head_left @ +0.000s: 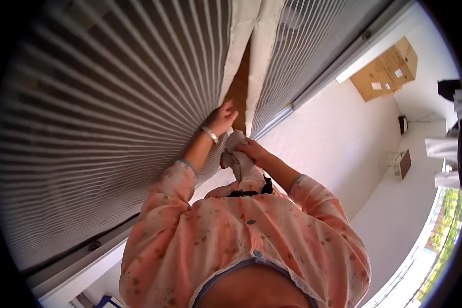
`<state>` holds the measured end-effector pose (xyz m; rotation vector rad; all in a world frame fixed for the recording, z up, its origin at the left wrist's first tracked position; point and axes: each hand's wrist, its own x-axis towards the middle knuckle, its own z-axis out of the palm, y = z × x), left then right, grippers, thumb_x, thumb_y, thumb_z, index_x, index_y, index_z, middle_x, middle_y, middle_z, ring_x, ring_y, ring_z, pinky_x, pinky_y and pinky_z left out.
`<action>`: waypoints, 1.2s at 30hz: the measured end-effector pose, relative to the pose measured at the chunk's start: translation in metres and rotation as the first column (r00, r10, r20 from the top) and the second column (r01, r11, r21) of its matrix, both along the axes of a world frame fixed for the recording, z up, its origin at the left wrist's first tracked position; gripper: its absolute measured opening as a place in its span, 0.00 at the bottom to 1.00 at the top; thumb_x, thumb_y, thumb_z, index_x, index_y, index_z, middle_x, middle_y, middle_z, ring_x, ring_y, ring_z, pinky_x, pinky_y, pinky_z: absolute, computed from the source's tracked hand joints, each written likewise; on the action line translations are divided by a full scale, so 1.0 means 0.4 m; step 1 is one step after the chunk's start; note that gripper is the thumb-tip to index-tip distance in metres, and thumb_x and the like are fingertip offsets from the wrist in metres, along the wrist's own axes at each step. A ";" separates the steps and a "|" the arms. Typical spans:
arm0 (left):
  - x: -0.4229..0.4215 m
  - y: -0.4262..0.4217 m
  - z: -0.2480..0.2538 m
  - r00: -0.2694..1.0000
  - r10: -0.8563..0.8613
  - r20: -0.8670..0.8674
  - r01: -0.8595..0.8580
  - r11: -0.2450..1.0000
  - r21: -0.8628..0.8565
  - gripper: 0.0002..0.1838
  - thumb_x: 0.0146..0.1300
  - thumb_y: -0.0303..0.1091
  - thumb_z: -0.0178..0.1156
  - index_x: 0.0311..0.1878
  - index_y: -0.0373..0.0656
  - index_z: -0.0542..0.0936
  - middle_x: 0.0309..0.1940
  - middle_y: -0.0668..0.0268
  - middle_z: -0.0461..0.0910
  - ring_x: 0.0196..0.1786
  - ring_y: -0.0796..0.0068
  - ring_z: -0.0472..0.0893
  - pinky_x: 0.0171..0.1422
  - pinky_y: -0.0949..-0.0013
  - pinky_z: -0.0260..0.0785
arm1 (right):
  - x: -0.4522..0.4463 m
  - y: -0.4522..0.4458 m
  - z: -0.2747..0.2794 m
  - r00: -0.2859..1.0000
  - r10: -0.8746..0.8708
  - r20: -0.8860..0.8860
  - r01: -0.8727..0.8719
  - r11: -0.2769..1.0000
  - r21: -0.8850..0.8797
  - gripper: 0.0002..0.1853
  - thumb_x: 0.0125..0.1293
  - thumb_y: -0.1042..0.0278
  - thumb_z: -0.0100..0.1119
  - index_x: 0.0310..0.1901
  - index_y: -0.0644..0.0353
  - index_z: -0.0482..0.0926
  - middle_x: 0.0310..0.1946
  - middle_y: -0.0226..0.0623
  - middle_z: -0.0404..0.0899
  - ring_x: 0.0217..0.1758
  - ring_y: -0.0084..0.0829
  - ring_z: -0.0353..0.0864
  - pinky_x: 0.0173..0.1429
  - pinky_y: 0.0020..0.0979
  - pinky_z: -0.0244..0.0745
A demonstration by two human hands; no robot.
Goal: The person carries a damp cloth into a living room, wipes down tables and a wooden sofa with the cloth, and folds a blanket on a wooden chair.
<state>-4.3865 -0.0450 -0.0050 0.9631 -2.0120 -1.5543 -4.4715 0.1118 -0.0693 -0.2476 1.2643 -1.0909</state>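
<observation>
My left hand (223,120), with a bracelet or watch on its wrist, is at the pale edge of a striped sheer curtain (113,97). Its fingers are slightly bent and apart, and nothing shows between them. Close by on the right, my right hand (253,149) is closed on a bunched, greyish-beige cloth (239,163) in front of my waist. A second striped curtain (297,56) with a broad white border (261,49) hangs to the right. Brown wood (238,90) shows through the narrow gap between the two curtains.
A metal track or frame (318,84) runs along the right curtain. Cardboard boxes (387,69) stand at the upper right on a pale floor (328,133). Farther right are a small stool (399,164) and a bright window (441,226). A black belt-like item (249,193) is at my waist.
</observation>
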 end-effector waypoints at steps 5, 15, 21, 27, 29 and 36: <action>0.168 -0.274 0.112 0.846 0.527 -0.083 -0.441 0.778 0.448 0.30 0.63 0.40 0.59 0.67 0.48 0.63 0.51 0.69 0.72 0.48 0.77 0.75 0.46 0.72 0.70 | -0.111 -0.324 0.162 0.993 0.089 -0.080 -0.103 0.975 -0.195 0.28 0.56 0.68 0.63 0.57 0.66 0.67 0.48 0.43 0.75 0.50 0.37 0.76 0.53 0.34 0.75; 0.743 -0.429 0.131 0.082 0.949 -0.305 -0.994 0.102 0.049 0.23 0.69 0.36 0.44 0.66 0.48 0.61 0.57 0.56 0.71 0.58 0.61 0.74 0.60 0.60 0.70 | -0.776 -0.684 0.074 0.839 -0.538 -0.085 0.514 0.833 -0.206 0.25 0.63 0.62 0.58 0.60 0.59 0.68 0.55 0.42 0.73 0.56 0.40 0.74 0.60 0.42 0.72; 0.985 -0.746 -0.122 -0.336 0.881 -0.334 -0.868 -0.152 0.473 0.19 0.63 0.41 0.54 0.55 0.44 0.69 0.47 0.58 0.76 0.47 0.59 0.79 0.46 0.60 0.76 | -0.844 -0.835 -0.046 0.753 -0.654 -0.076 0.652 0.757 -0.047 0.23 0.66 0.62 0.53 0.61 0.58 0.67 0.55 0.43 0.72 0.56 0.43 0.74 0.60 0.47 0.71; 0.620 -1.249 0.026 -0.021 0.971 -0.237 -0.814 0.121 0.568 0.15 0.63 0.37 0.55 0.51 0.44 0.73 0.43 0.63 0.76 0.45 0.65 0.79 0.49 0.64 0.74 | -0.832 -0.904 -0.157 0.818 -0.552 0.163 0.441 0.783 0.439 0.16 0.64 0.62 0.55 0.49 0.62 0.75 0.44 0.47 0.78 0.47 0.47 0.79 0.50 0.56 0.74; 0.536 -1.418 0.068 0.194 0.925 -0.326 -0.782 0.347 0.518 0.14 0.63 0.35 0.55 0.51 0.44 0.73 0.43 0.64 0.76 0.45 0.67 0.78 0.49 0.64 0.73 | -0.806 -0.928 -0.212 0.783 -0.619 0.053 0.521 0.701 0.487 0.15 0.64 0.63 0.55 0.49 0.62 0.75 0.43 0.46 0.78 0.45 0.46 0.80 0.48 0.56 0.75; 0.141 -1.747 0.207 0.656 0.720 -0.224 -0.614 0.683 0.396 0.15 0.64 0.39 0.58 0.50 0.42 0.75 0.46 0.68 0.77 0.47 0.74 0.77 0.50 0.69 0.71 | -0.785 -1.109 -0.105 0.968 -0.069 -0.243 0.059 0.997 -0.049 0.20 0.50 0.83 0.51 0.49 0.68 0.76 0.39 0.34 0.79 0.42 0.29 0.77 0.50 0.27 0.69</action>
